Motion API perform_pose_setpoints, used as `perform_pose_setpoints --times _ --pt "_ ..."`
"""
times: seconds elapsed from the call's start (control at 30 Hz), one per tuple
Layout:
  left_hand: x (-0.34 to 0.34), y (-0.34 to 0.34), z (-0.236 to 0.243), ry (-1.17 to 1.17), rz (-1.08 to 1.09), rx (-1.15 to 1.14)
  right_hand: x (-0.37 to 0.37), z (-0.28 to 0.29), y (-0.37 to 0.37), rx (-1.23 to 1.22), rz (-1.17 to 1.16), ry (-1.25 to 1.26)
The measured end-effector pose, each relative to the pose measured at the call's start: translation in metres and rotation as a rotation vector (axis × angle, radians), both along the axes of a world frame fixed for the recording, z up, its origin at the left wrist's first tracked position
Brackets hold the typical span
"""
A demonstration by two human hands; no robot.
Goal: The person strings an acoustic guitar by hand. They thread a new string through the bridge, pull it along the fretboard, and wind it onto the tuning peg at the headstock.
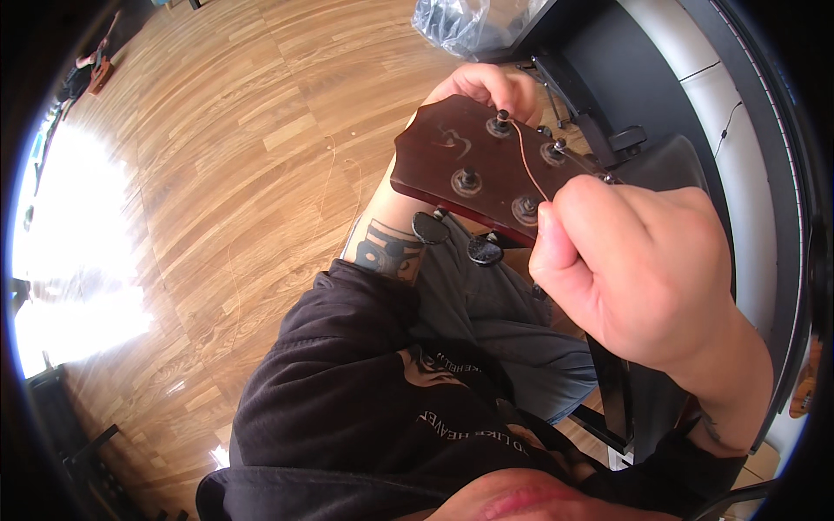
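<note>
**So, pinching a string at the headstock**

Right hand curling nearly closed, thumb and fingers clamping a thin copper-coloured string running up to a tuning post. Left hand wrapping around the far edge of the dark red guitar headstock, fingers curled on it, holding it up over the lap. Crinkly clear plastic bag lying on the wood floor beyond, top centre.

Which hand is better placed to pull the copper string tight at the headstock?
Probably the right hand. Its fingers already pinch the copper string, which runs up to a tuning post. The left hand is behind the dark red headstock, holding it from the back, so it looks busy.
</note>
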State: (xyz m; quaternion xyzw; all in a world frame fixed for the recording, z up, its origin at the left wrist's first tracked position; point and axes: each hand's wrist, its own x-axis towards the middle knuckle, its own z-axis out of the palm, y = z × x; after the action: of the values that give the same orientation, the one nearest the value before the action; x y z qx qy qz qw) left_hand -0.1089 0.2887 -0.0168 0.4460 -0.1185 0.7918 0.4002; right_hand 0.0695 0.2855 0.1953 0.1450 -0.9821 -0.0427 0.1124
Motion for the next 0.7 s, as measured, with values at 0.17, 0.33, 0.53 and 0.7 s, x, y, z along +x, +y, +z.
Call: perform_pose_setpoints --times 0.17,0.33,0.53,0.7 --pt "0.039 -0.01 0.024 -0.274 -0.008 -0.198 0.001 -0.001 0.002 -0.02 0.002 0.008" --pt "0.023 -0.008 0.006 -0.14 0.174 -0.337 0.004 0.0 0.002 0.004 -0.018 0.006" --pt "0.018 0.002 0.003 -0.142 -0.057 0.003 0.002 -0.004 0.006 -0.007 0.025 0.03" --pt "0.007 0.012 -0.013 -0.058 -0.1 -0.058 0.003 -0.004 0.008 0.011 0.049 0.059"
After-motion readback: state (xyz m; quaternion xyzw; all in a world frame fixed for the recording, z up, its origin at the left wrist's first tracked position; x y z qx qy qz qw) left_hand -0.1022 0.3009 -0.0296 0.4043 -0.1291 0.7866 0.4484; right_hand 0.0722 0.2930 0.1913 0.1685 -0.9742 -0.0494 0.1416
